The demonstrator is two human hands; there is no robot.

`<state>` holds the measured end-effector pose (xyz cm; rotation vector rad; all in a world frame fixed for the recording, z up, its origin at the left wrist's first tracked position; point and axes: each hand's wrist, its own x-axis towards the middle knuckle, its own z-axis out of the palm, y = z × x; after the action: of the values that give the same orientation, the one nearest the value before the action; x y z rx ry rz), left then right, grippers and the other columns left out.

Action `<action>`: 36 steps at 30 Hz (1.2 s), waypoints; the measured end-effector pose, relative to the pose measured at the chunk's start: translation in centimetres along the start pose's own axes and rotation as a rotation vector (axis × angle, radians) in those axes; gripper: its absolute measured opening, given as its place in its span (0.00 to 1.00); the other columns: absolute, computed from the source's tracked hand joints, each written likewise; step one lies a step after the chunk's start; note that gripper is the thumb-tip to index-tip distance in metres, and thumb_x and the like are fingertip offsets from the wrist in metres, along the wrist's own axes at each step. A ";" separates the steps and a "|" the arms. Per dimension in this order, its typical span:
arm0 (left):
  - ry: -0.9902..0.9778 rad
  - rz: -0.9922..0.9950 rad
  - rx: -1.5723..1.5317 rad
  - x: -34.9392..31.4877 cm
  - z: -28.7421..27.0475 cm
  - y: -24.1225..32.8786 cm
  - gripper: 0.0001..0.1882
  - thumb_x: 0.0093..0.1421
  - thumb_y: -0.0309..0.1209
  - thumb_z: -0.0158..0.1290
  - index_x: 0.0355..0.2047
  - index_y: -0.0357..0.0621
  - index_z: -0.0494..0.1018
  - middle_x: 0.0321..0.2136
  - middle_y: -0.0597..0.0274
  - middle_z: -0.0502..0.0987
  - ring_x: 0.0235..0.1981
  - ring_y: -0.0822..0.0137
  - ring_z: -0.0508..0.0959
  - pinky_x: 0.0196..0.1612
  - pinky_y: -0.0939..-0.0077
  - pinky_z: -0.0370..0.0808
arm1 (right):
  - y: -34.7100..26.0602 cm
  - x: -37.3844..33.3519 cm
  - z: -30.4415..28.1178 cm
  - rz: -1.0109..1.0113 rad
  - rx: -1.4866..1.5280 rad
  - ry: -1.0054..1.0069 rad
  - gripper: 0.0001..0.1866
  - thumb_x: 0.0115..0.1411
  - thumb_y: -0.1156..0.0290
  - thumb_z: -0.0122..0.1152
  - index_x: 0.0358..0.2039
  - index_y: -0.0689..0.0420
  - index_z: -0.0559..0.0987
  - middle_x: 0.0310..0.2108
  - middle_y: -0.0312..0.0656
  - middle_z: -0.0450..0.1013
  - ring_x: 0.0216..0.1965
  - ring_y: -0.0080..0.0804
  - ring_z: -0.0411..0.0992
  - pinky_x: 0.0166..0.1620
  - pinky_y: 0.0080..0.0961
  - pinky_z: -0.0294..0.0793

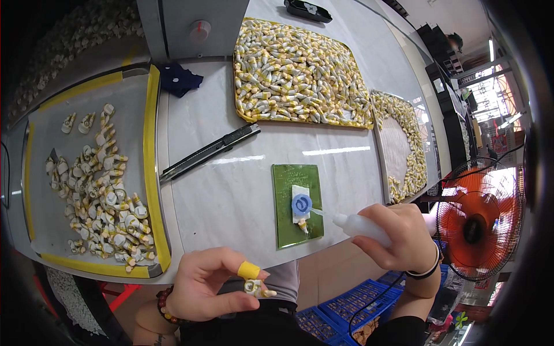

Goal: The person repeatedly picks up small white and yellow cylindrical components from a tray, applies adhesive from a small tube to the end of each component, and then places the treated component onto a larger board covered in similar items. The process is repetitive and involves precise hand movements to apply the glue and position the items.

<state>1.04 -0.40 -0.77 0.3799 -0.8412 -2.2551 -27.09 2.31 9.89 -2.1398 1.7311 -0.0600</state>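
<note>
My left hand (210,282) pinches a small white and yellow figurine part (253,287) between thumb and forefinger, and yellow tape wraps one fingertip. In my right hand (398,233) is a translucent white squeeze bottle (369,228), its thin nozzle pointing left. The nozzle's end comes up to a round blue cap (301,204); whether they touch I cannot tell. That cap sits on a white pad (299,191) on a green board (284,225). Just below the cap another small white and yellow part (303,226) lies on the board.
A tray (151,109) with yellow-taped edges holds loose parts at left. Behind the board stand a packed tray (300,75) and a partly filled one (398,144). A box cutter (210,151) lies between. At right is an orange fan (476,228); blue crates (352,308) are below.
</note>
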 end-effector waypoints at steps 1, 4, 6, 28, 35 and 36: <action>0.004 0.000 0.009 0.0 0.0 0.0 0.16 0.49 0.17 0.60 0.38 0.30 0.71 0.36 0.53 0.75 0.39 0.66 0.78 0.47 0.70 0.73 | 0.1 0.0 0.1 -0.013 0.001 0.012 0.14 0.47 0.64 0.64 0.28 0.58 0.72 0.13 0.42 0.67 0.15 0.42 0.69 0.19 0.31 0.66; 0.001 0.001 0.026 0.0 -0.1 -0.1 0.16 0.48 0.17 0.60 0.38 0.30 0.71 0.36 0.53 0.76 0.38 0.66 0.78 0.47 0.71 0.73 | -0.3 0.1 -0.3 0.039 0.004 -0.027 0.13 0.42 0.70 0.66 0.27 0.60 0.74 0.15 0.46 0.71 0.18 0.42 0.74 0.22 0.29 0.70; -0.007 0.008 0.029 0.0 -0.2 -0.1 0.16 0.48 0.17 0.60 0.38 0.30 0.71 0.36 0.53 0.76 0.38 0.66 0.78 0.47 0.71 0.73 | -0.2 0.1 -0.3 0.048 0.020 -0.026 0.13 0.42 0.70 0.66 0.27 0.60 0.74 0.15 0.46 0.71 0.18 0.43 0.74 0.22 0.28 0.70; -0.011 -0.013 -0.114 -0.1 -0.3 -0.1 0.18 0.48 0.20 0.62 0.39 0.30 0.71 0.35 0.53 0.75 0.38 0.64 0.78 0.45 0.71 0.73 | 5.1 4.3 -0.5 0.112 0.842 0.500 0.12 0.52 0.74 0.57 0.37 0.63 0.70 0.32 0.39 0.73 0.35 0.22 0.71 0.40 0.19 0.70; 0.025 -0.005 -0.130 -0.1 0.0 -0.1 0.17 0.48 0.20 0.62 0.38 0.30 0.71 0.33 0.53 0.76 0.36 0.64 0.78 0.42 0.72 0.74 | 17.2 12.3 -6.7 0.378 0.399 0.644 0.22 0.46 0.63 0.68 0.39 0.64 0.77 0.26 0.33 0.71 0.27 0.17 0.64 0.30 0.16 0.61; 0.040 -0.005 -0.140 -0.1 0.0 -0.2 0.17 0.48 0.20 0.62 0.38 0.30 0.71 0.33 0.53 0.76 0.36 0.64 0.78 0.42 0.72 0.75 | 18.6 13.3 -6.9 0.409 0.389 0.617 0.24 0.45 0.62 0.69 0.39 0.65 0.77 0.28 0.35 0.73 0.28 0.19 0.66 0.31 0.16 0.63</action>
<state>1.02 -0.16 -0.94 0.3607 -0.6576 -2.2876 -43.14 -15.17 7.53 -1.5359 2.2214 -0.9429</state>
